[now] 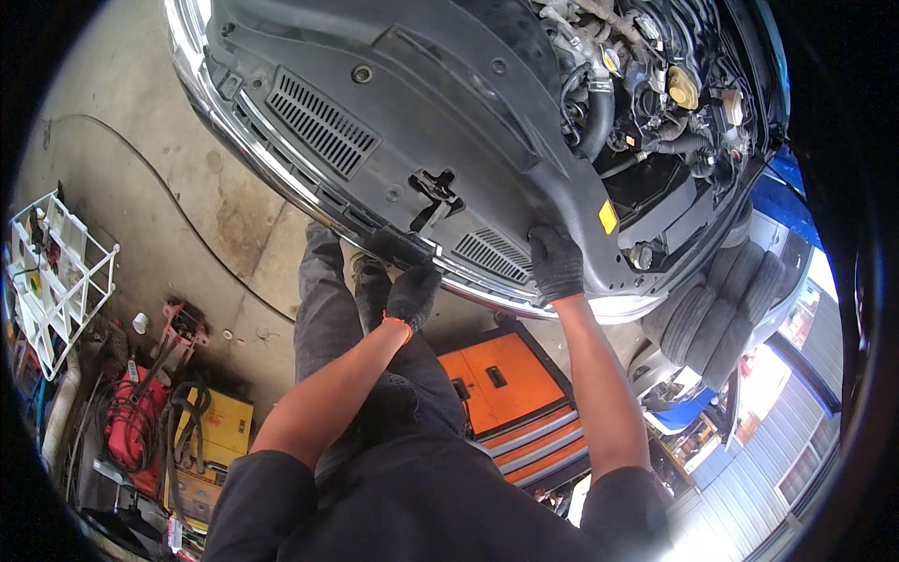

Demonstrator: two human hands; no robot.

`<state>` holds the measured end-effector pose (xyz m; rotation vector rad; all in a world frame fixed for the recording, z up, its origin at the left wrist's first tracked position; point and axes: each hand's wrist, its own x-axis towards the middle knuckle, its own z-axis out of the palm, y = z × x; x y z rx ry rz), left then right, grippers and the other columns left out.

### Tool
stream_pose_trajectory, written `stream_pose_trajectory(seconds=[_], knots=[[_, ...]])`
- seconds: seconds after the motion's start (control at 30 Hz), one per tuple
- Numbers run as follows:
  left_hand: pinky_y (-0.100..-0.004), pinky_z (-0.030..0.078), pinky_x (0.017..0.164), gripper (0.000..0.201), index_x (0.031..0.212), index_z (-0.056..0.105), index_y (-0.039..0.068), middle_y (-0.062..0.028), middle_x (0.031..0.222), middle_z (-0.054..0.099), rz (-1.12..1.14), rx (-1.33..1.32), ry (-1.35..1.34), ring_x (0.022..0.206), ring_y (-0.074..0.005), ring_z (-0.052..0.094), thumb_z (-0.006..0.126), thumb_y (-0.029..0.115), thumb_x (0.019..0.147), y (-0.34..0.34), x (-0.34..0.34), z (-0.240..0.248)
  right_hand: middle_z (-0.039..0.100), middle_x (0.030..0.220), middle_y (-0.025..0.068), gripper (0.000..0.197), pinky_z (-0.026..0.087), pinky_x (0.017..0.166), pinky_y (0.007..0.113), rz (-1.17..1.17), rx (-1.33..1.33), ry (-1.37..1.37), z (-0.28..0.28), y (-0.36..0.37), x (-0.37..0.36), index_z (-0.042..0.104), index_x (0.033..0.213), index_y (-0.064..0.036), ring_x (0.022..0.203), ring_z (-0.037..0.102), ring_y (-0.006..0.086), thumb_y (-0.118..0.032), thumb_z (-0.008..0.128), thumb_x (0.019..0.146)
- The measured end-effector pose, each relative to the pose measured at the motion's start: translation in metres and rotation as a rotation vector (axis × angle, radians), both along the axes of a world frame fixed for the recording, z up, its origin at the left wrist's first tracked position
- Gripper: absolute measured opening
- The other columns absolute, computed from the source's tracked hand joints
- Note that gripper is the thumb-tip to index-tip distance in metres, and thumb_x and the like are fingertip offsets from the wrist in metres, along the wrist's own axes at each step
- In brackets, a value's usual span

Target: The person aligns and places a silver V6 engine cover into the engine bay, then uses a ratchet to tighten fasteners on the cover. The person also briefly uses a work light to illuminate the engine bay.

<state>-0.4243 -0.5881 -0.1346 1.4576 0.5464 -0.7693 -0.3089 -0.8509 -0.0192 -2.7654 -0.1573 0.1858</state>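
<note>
A large black plastic cover (421,122) with slotted vents spans the front of a car's engine bay. On its right part, beside the smaller vent (494,255), rests my right hand (556,265) in a dark glove with an orange cuff. Its fingers are bunched together against the cover, and whatever they grip is hidden. My left hand (412,294), gloved the same way, is at the car's front edge just below the chrome trim (468,281). Its fingers are curled closed; what they hold cannot be made out. Between the vents, a cut-out (436,192) shows the latch area.
Engine parts and hoses (646,94) lie exposed behind the cover. An orange tool cabinet (501,379) stands by my legs. Stacked tires (721,309) are at the right. At the left are a white rack (61,281), a red machine (131,426), a yellow case (223,426) and a floor cable (178,206).
</note>
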Motion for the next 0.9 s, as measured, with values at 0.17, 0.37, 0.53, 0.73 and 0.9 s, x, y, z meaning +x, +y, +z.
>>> stream_pose_trajectory(seconds=[0.17, 0.37, 0.53, 0.73, 0.9], knots=[[-0.0417, 0.053, 0.088, 0.031, 0.108, 0.073, 0.002, -0.0219, 0.102, 0.075, -0.079, 0.173, -0.178, 0.1, -0.039, 0.071, 0.064, 0.03, 0.098, 0.006, 0.002, 0.009, 0.072, 0.105, 0.0205, 0.01, 0.056, 0.087, 0.05, -0.098, 0.015, 0.046, 0.001, 0.005, 0.001, 0.073, 0.096, -0.0085, 0.098, 0.068, 0.0434, -0.013, 0.068, 0.089], [-0.0428, 0.052, 0.084, 0.031, 0.106, 0.072, 0.001, -0.0203, 0.098, 0.074, -0.007, 0.073, -0.078, 0.094, -0.0392, 0.07, 0.062, 0.03, 0.098, 0.004, 0.002, 0.006, 0.072, 0.1, 0.0194, 0.008, 0.055, 0.085, 0.05, -0.312, -0.076, -0.039, -0.012, 0.028, -0.01, 0.073, 0.093, -0.0083, 0.095, 0.068, 0.0429, -0.012, 0.069, 0.087], [-0.0449, 0.052, 0.083, 0.028, 0.1, 0.072, 0.002, -0.021, 0.098, 0.074, -0.097, 0.134, -0.194, 0.095, -0.0404, 0.069, 0.06, 0.027, 0.1, 0.011, 0.011, 0.021, 0.073, 0.102, 0.0192, 0.01, 0.054, 0.088, 0.049, -0.425, 0.002, -0.056, -0.016, 0.029, -0.015, 0.075, 0.092, -0.0073, 0.097, 0.069, 0.0417, -0.014, 0.072, 0.086], [-0.0475, 0.053, 0.086, 0.031, 0.097, 0.072, 0.004, -0.0213, 0.102, 0.074, -0.29, 0.352, -0.389, 0.102, -0.0407, 0.068, 0.055, 0.03, 0.101, 0.017, 0.01, 0.022, 0.075, 0.104, 0.0174, 0.013, 0.055, 0.09, 0.045, -0.419, 0.023, -0.004, -0.014, 0.017, -0.015, 0.077, 0.094, -0.0055, 0.099, 0.07, 0.0377, -0.015, 0.074, 0.086], [-0.0434, 0.054, 0.089, 0.029, 0.102, 0.073, 0.004, -0.0208, 0.105, 0.074, 0.148, -0.087, -0.149, 0.105, -0.0384, 0.07, 0.058, 0.029, 0.101, -0.009, -0.001, 0.001, 0.075, 0.107, 0.018, 0.013, 0.053, 0.095, 0.046, -0.456, 0.053, 0.038, -0.016, 0.014, -0.018, 0.077, 0.094, -0.0059, 0.105, 0.068, 0.0398, -0.017, 0.073, 0.088]])
